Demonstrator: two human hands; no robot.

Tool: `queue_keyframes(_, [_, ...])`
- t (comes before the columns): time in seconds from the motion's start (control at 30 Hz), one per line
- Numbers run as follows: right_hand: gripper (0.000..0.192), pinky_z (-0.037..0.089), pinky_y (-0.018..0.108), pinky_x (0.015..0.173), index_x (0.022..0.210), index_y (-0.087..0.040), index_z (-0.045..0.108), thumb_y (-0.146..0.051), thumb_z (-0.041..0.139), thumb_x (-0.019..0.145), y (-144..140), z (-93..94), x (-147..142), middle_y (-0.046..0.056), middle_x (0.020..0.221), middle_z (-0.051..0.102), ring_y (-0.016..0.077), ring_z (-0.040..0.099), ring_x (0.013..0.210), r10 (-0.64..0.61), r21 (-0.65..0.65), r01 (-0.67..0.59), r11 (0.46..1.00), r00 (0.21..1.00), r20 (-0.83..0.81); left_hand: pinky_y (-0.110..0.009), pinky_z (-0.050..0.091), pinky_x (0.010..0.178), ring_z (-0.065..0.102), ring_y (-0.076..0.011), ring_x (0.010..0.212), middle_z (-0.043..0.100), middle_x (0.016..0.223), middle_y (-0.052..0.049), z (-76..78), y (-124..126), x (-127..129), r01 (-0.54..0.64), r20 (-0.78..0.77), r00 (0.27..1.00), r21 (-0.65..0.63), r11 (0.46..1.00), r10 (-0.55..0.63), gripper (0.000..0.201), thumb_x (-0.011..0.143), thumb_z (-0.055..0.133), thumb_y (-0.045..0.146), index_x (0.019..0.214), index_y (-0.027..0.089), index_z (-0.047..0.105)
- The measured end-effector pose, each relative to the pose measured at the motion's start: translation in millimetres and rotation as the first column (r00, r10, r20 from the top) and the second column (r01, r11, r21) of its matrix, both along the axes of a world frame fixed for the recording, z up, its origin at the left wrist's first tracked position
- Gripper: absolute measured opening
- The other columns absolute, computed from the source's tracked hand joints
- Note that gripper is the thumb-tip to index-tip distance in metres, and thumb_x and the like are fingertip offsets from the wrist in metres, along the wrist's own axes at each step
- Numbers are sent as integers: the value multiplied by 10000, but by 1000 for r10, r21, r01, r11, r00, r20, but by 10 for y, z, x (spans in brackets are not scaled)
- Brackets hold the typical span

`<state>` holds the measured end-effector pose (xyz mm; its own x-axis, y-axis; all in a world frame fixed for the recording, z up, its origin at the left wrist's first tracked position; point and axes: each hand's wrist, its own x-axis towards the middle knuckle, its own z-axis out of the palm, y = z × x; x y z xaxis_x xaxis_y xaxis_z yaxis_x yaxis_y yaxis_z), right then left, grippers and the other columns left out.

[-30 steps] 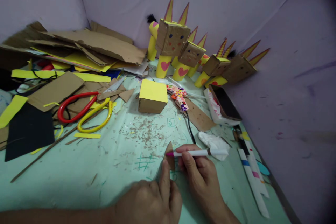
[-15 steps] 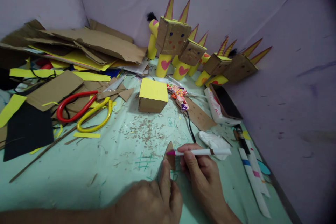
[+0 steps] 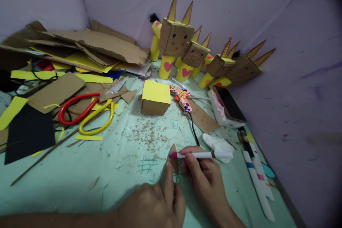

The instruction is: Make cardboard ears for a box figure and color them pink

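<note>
A magenta-tipped white felt-tip marker (image 3: 201,155) is pinched in my right hand (image 3: 205,181). Its tip touches, or hovers just over, a small pointed cardboard piece (image 3: 175,166) on the table. My left hand (image 3: 152,201) presses this piece down with its outstretched index finger, the other fingers curled under. Part of the piece is hidden by that finger. Beyond the hands sits a small cardboard box with a yellow top (image 3: 156,94).
Scissors (image 3: 78,108) with red and yellow handles lie left among scraps, before stacked cardboard (image 3: 101,44). Several yellow horned cardboard figures (image 3: 176,37) line the wall. A flowered glue gun (image 3: 183,98), crumpled tissue (image 3: 217,144), phone (image 3: 229,103) and markers (image 3: 258,185) lie right.
The marker and the fingers of my right hand have shifted very slightly left over the cardboard piece. My left hand stays pressed in place.
</note>
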<state>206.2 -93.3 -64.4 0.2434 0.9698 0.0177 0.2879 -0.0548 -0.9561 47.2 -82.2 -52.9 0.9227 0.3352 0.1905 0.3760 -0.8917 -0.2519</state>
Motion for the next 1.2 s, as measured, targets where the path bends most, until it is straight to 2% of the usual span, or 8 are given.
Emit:
queue_keyframes(0.27, [246, 320, 205, 392, 859, -173, 634, -383, 507, 865, 35, -22, -18, -14, 607, 541, 89, 419, 433, -119, -11, 118, 993, 991, -55, -268, 420, 253, 523, -161, 292, 622, 1056, -310, 43, -3, -7, 17, -27, 1000, -4, 1000, -17, 194, 755, 434, 53, 915, 97, 534])
queue_keyframes(0.5, [241, 328, 204, 414, 849, -172, 635, -374, 506, 871, 10, -1, 5, -22, 582, 527, 95, 434, 463, -44, -26, 43, 999, 997, -60, -264, 419, 243, 520, -168, 285, 636, 1024, -300, 37, -4, -5, 21, -17, 1000, -17, 1000, -21, 220, 748, 435, 50, 938, 92, 538])
queue_keyframes(0.77, [253, 330, 211, 406, 867, -180, 633, -401, 510, 861, 42, -5, -15, -13, 608, 552, 98, 434, 449, -146, -30, 144, 989, 987, -71, -270, 430, 248, 517, -159, 283, 612, 1068, -317, 46, 11, 16, -4, -34, 999, -19, 1000, 4, 168, 760, 452, 78, 904, 102, 535])
queue_keyframes(0.97, [240, 332, 204, 416, 846, -180, 633, -389, 516, 864, 58, 2, -11, -20, 592, 540, 91, 428, 458, -96, -10, 96, 995, 991, -90, -267, 438, 265, 540, -167, 312, 626, 1054, -306, 30, 6, -5, 9, -17, 1000, -8, 1000, -9, 207, 761, 422, 62, 931, 95, 536])
queue_keyframes(1.07, [236, 335, 202, 409, 880, -185, 634, -395, 528, 857, 60, -5, -19, -11, 629, 563, 90, 439, 462, -143, -23, 142, 990, 984, -104, -268, 427, 258, 519, -160, 294, 628, 1054, -307, 46, 3, -5, -1, -18, 1000, -13, 1000, 1, 203, 750, 416, 58, 912, 99, 530])
queue_keyframes(1.2, [244, 334, 198, 399, 868, -188, 624, -409, 523, 858, 53, -2, -16, -25, 576, 529, 93, 437, 446, -171, -46, 166, 985, 975, -145, -270, 423, 257, 513, -161, 285, 633, 1040, -310, 62, 1, -4, -1, -31, 1000, -21, 1000, 0, 225, 740, 413, 51, 931, 98, 521])
